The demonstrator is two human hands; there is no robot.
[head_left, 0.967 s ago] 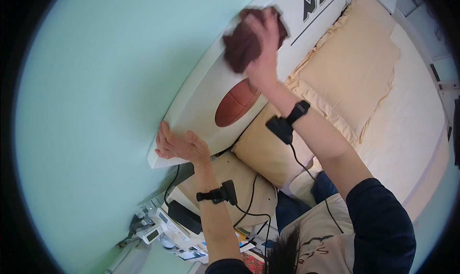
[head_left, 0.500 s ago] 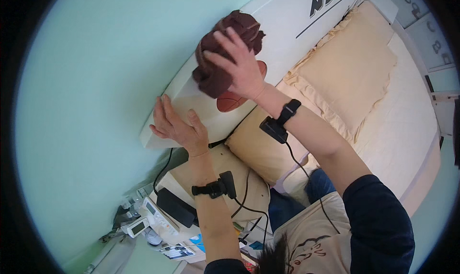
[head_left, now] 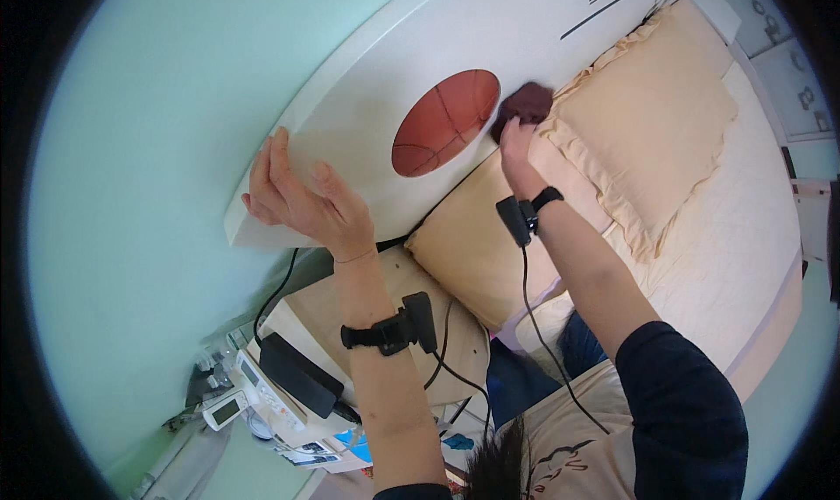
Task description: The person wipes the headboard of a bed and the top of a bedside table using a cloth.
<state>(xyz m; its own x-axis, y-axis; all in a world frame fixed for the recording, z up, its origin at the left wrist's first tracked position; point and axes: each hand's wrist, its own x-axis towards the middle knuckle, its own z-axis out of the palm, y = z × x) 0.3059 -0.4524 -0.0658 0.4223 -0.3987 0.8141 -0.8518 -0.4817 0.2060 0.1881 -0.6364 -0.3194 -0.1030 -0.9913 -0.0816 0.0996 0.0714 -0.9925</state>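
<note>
My right hand (head_left: 518, 146) presses a dark maroon cloth (head_left: 525, 104) against the white headboard (head_left: 367, 106), just right of the orange basketball picture (head_left: 444, 122) and beside the upper pillow (head_left: 652, 132). My left hand (head_left: 302, 198) lies flat with fingers spread on the headboard's left end, near its lower edge. Both wrists wear black straps with small devices and cables.
A second cream pillow (head_left: 472, 251) leans under the headboard. The bed (head_left: 744, 237) with a cream sheet runs to the right. A bedside table (head_left: 350, 325) at lower left carries a black box (head_left: 297, 373), white remotes (head_left: 254, 391) and cables. The wall is pale green.
My right hand with the cloth has swept down and to the right across the headboard, past the basketball picture. My left hand has stayed on the headboard's end.
</note>
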